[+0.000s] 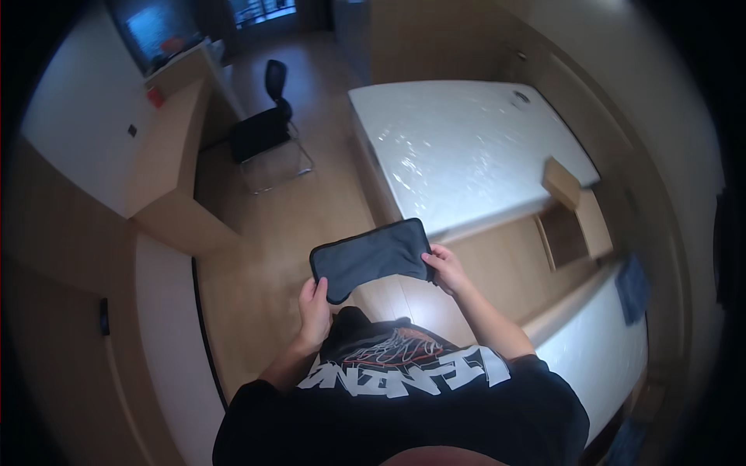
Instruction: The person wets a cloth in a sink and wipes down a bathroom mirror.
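Standing position, view straight down the front of a black short-sleeved shirt with white and red print (404,373). Both hands raised in front of the chest, holding a flat dark grey fabric pouch, rectangular with rounded corners and a stitched edge (371,258). Pouch held roughly level, slightly tilted, long side running left to right, above the wooden floor (264,264). Left hand (314,311) grips the lower left corner, fingers curled up around the edge, thumb on top side. Right hand (444,269) pinches the right short edge, fingers closed on the fabric, thumb pressed against the corner. Both forearms bare, coming up from the lower edge. Beyond the pouch: a bed with a bare white mattress under shiny clear plastic wrap (466,147), well apart from the hands. To the right of the bed's foot, a light wooden bedside unit with an open compartment (571,225). Further right, a dark blue folded cloth (633,287) lies on a white surface. Far left, a light wooden desk (175,140) runs along the wall, with a small red object (155,97) on it. A black office chair with metal frame (264,132) stands beside the desk. Window at the far end, detail too small to read.
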